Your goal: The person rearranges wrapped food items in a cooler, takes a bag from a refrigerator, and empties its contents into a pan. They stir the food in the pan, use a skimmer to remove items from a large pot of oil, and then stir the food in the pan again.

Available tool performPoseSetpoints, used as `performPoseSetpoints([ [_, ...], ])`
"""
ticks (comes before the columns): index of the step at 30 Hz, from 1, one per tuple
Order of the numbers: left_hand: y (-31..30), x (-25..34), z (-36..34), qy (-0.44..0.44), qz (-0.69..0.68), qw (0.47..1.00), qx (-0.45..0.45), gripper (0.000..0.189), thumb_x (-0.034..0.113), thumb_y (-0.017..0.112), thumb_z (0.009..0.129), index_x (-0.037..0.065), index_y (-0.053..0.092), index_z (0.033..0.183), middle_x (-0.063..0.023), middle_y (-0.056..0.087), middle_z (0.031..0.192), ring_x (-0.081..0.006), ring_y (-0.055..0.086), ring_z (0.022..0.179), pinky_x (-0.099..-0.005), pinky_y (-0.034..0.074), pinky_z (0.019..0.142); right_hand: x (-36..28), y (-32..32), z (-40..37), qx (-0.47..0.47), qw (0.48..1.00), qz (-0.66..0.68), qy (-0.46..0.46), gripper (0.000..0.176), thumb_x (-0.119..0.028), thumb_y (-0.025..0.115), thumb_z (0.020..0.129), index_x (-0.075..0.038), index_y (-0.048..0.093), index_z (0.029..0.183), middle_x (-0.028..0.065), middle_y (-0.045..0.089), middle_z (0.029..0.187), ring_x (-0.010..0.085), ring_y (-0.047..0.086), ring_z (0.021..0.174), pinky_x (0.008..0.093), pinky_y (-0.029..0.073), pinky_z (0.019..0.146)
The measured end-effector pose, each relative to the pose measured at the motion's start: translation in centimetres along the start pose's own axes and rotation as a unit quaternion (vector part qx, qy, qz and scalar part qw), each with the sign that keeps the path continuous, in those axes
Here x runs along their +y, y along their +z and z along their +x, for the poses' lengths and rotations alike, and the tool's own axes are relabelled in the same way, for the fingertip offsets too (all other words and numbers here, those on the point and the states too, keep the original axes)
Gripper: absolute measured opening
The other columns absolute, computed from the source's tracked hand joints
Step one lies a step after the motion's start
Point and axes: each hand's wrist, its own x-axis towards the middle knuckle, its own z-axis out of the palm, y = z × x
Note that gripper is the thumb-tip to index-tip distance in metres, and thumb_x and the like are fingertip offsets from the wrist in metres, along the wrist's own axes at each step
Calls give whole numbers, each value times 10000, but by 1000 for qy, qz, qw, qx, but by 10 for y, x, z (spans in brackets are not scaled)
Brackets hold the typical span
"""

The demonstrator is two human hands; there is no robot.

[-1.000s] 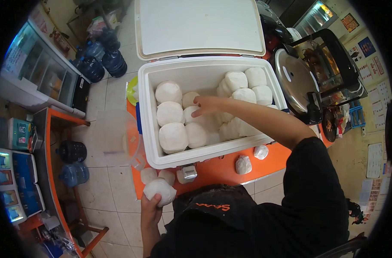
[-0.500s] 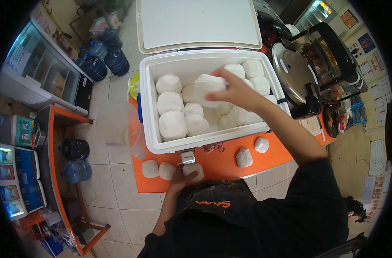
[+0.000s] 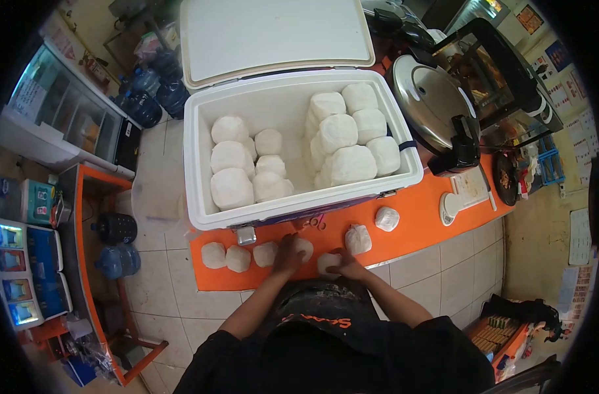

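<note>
Unclear orange lettering (image 3: 326,320) marks the apron (image 3: 329,299). The left hand (image 3: 288,257) curls its grip around the roundish left ball (image 3: 303,249), the right hand (image 3: 347,266) around the right ball (image 3: 327,264)

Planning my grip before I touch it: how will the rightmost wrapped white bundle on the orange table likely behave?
The bundle may roll or rock if pushed, since its sides look rounded. Its creased wrapping could shift under fingers. It keeps its shape on the table, so probably not floppy; I can't judge weight.

The right hand (image 3: 344,264) has brought a white bundle (image 3: 327,264) from the cooler (image 3: 273,98) to the table's (image 3: 408,235) near edge.
</note>
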Motion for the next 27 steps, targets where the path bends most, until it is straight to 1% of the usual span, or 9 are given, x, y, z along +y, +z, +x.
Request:
performPoseSetpoints([
  [4,-70,32,-19,-41,-86,995,-35,401,129,711,862,1,606,1227,-191,638,1190,-350,627,1112,-427,527,933,34,27,27,187,924,-296,-156,717,-357,749,858,-12,468,1420,243,579,1329,348,576,1241,417,474,1014],
  [7,-124,56,-44,-133,-179,972,-71,322,175,699,912,3,655,1180,-148,665,1189,-281,664,1075,-371,529,944,-104,-54,-17,-62,977,-176,-103,561,-328,709,907,-6,565,1344,242,644,1232,328,632,1174,415,499,979],
  [9,-160,72,-55,-176,-221,955,-89,299,176,683,935,8,668,1182,-130,685,1162,-238,676,1054,-337,532,934,-211,-112,-50,-159,955,-74,-237,352,-295,665,943,-49,662,1195,180,689,1153,264,669,1075,375,523,923],
  [12,-191,78,-66,-199,-238,947,-80,272,163,664,954,31,684,1191,-128,683,1152,-223,683,1050,-331,539,904,-309,-141,-30,-144,967,6,-210,209,-221,644,965,-22,671,1021,41,710,901,97,661,793,282,546,710],
  [14,-203,80,-72,-192,-243,950,-49,262,154,660,955,28,686,1184,-121,687,1131,-215,678,1043,-330,540,892,-345,-135,25,-97,962,-98,-235,216,-217,624,965,-14,654,1033,50,680,801,121,617,684,285,536,666],
  [17,-225,87,-81,-201,-265,943,-3,252,155,658,961,20,685,1172,-107,688,1112,-192,670,1025,-319,544,862,-332,-102,129,-78,894,-345,-274,562,-382,741,836,-13,621,1241,185,681,1144,283,658,1031,396,526,870],
  [20,-229,85,-96,-228,-327,915,64,231,155,652,971,15,685,1151,-86,678,1115,-167,659,1015,-301,547,822,-323,-68,176,-166,905,-343,-189,791,-406,808,721,-8,551,1355,227,615,1297,343,595,1187,425,494,944],
  [23,-225,79,-107,-255,-370,885,124,225,151,648,979,8,672,1151,-77,665,1140,-158,650,1021,-290,553,796,-341,-65,158,-225,895,-333,-192,845,-354,837,661,6,523,1358,219,629,1256,348,609,1135,412,501,928],
  [27,-218,90,-110,-275,-409,854,168,250,138,649,979,3,639,1189,-90,652,1170,-171,644,1035,-300,570,818,-351,-88,139,-117,908,-320,-246,744,-299,847,666,-11,553,1285,187,640,1132,315,614,1065,384,504,912],
])
